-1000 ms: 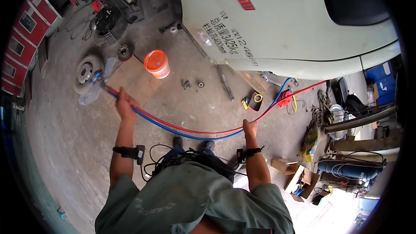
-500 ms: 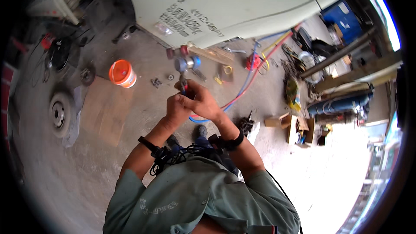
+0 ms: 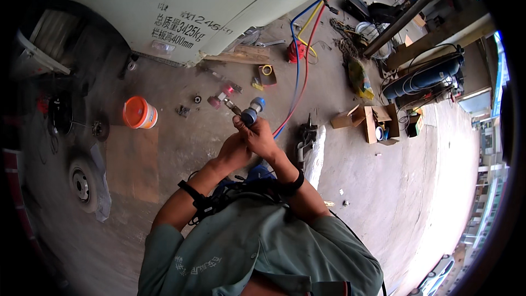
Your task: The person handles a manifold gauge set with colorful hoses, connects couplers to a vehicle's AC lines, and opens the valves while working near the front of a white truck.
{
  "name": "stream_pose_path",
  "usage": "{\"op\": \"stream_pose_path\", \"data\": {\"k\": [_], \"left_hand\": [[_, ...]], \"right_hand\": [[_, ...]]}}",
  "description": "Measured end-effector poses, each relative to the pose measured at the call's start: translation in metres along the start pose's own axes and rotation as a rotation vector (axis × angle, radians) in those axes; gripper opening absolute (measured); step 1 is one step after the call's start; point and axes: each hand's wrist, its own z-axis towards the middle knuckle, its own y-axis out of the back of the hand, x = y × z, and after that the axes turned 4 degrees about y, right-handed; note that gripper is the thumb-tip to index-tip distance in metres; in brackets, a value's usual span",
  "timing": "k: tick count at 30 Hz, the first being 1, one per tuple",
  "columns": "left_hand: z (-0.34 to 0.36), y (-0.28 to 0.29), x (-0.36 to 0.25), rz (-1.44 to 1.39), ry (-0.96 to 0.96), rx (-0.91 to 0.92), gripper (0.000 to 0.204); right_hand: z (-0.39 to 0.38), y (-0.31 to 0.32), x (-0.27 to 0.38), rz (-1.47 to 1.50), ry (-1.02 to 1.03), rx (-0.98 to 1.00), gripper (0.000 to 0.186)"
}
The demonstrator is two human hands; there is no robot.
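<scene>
A gauge manifold (image 3: 252, 112) with blue-rimmed round gauges and reddish knobs is held out in front of my body. My right hand (image 3: 262, 139) wraps round its lower part, thumb up near the gauge. My left hand (image 3: 234, 152) is closed against the right one; what lies inside its fingers is hidden. From beside the right hand a red hose (image 3: 302, 83) and a blue hose (image 3: 297, 71) run up to the far right. The knobs are smeared by motion.
A pale truck body (image 3: 219, 0) stands ahead. An orange bucket (image 3: 139, 113), cardboard sheet (image 3: 131, 164) and wheel (image 3: 81, 185) lie left. At right are a red object (image 3: 296, 52), an open cardboard box (image 3: 382, 123) and a blue cylinder (image 3: 424, 77).
The view has shifted, with the truck now further left. My hands have drawn the gauge manifold nearer my body and turned it, so its gauge sits by my right thumb.
</scene>
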Motion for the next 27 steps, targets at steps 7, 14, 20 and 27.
{"op": "stream_pose_path", "data": {"k": [7,14,20,27], "left_hand": [[0.052,-0.018,-0.027,-0.132,0.003,-0.082,0.043],[0.100,-0.003,-0.033,-0.538,0.314,-0.185,0.044],[0.150,0.012,-0.078,-0.363,0.213,-0.271,0.034],[0.178,0.005,-0.085,-0.195,0.225,-0.314,0.026]], "right_hand": [[0.017,0.070,-0.013,0.116,-0.012,-0.028,0.041],[0.031,0.148,-0.031,-0.006,-0.026,-0.018,0.040],[0.044,0.184,-0.056,-0.044,0.031,-0.003,0.037],[0.062,0.208,-0.056,-0.152,0.014,0.037,0.032]]}}
